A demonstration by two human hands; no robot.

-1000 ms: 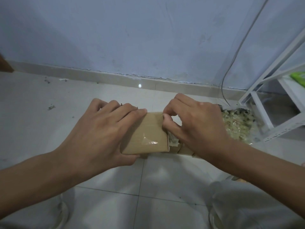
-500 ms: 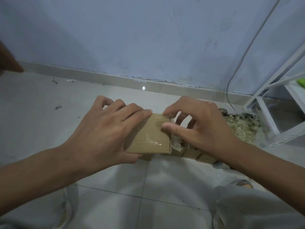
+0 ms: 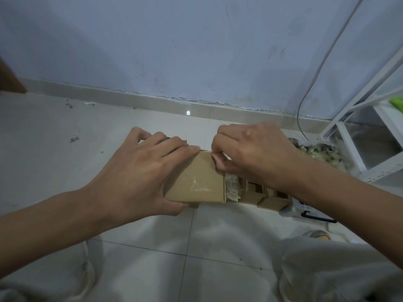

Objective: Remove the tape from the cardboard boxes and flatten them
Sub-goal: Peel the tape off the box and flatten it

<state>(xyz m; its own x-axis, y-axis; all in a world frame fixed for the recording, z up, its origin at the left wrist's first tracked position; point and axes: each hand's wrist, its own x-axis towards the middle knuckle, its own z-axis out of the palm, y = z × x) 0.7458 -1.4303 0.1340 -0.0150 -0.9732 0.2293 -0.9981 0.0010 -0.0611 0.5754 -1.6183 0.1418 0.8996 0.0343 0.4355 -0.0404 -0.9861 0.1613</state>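
Small cardboard box [image 3: 196, 182]: brown, held in the air between both hands, above the tiled floor [image 3: 54, 166] and in front of the person's knees. A strip of clear tape [image 3: 199, 186] shines across its upper face. The box's right end is open, showing pale crumpled material inside; what it is cannot be told.

Left hand [image 3: 139, 173]: grips the box's left half, fingers [image 3: 174, 147] laid over the top and far edge, thumb curled under the near edge.

Right hand [image 3: 255, 153]: at the box's far right corner, thumb and forefinger pinched together on its top edge. Whether they hold tape or a cardboard flap cannot be told.

Further cardboard boxes [image 3: 268, 199]: several small brown ones on the floor, just beyond and to the right of the held box, partly hidden by the right wrist.

Heap of removed tape [image 3: 320, 153]: a crumpled clear and yellowish pile on the floor at right, beside the foot of the shelf.

White metal shelf [image 3: 370, 127]: at the right edge, with a green item [image 3: 397, 103] on its board, cut off by the frame.

Cable [image 3: 322, 62]: thin, grey, running down the blue wall [image 3: 174, 44] to the floor near the shelf.

Black object [image 3: 316, 217]: slim, on the floor under the right forearm, lying against clear plastic.

Floor debris: dark scraps at left, near the skirting.
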